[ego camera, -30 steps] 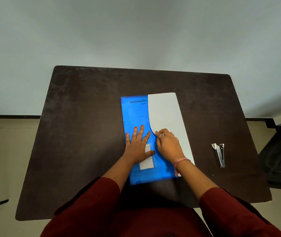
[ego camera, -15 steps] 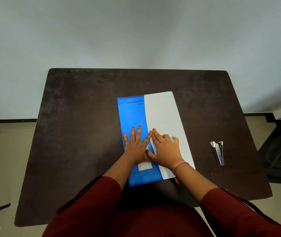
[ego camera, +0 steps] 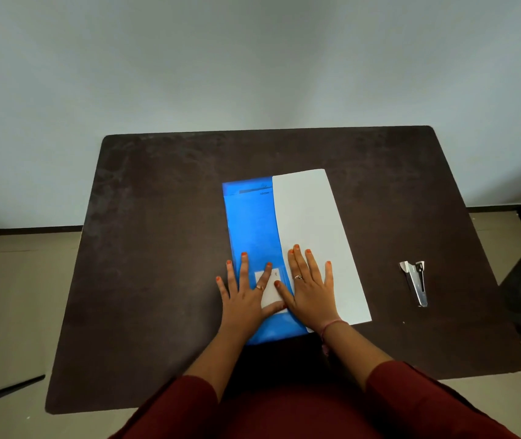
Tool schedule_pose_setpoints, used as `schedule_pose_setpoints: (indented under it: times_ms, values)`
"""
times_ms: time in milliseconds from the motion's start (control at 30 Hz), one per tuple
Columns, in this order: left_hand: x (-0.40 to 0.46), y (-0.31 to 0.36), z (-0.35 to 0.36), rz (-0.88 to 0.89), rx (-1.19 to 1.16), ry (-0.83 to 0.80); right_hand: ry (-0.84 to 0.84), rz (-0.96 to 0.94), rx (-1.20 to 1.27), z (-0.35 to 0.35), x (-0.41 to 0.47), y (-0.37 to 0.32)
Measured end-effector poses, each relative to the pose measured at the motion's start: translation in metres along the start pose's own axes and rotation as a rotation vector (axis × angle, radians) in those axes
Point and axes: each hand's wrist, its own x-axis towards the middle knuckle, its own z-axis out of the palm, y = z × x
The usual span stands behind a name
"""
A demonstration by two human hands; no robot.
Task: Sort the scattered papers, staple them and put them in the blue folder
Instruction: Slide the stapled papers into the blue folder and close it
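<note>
Both hands have spread flat: left hand [ego camera: 246, 296] presses the blue folder [ego camera: 253, 223], right hand [ego camera: 311, 288] the papers [ego camera: 313, 223].

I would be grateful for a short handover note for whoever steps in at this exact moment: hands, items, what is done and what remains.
Left hand: flat, fingers spread, resting on the blue folder and its white label.
Right hand: flat, pressing on the white paper.
The folder lies mid-table; the paper covers its right part and sticks out past it to the right. I cannot tell how far it is tucked in.
The stapler lies apart at the right, untouched.
Done: papers gathered into one stack; no staple is visible.
Left: push the paper fully into the folder.
</note>
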Motion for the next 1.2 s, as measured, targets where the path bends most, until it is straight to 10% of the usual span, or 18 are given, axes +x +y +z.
schedule_pose_setpoints:
  times_ms: [500, 833, 1200]
  values:
    - [0.047, 0.005, -0.042, 0.025, 0.040, -0.121, -0.200, 0.014, 0.136, -0.028, 0.044, 0.010]
    - [0.037, 0.041, -0.046, 0.066, -0.107, 0.054, 0.279, 0.196, 0.069, -0.046, -0.033, 0.096]
    - [0.036, 0.068, -0.022, -0.037, 0.047, -0.090, 0.266, 0.365, 0.131, -0.033, -0.066, 0.162]
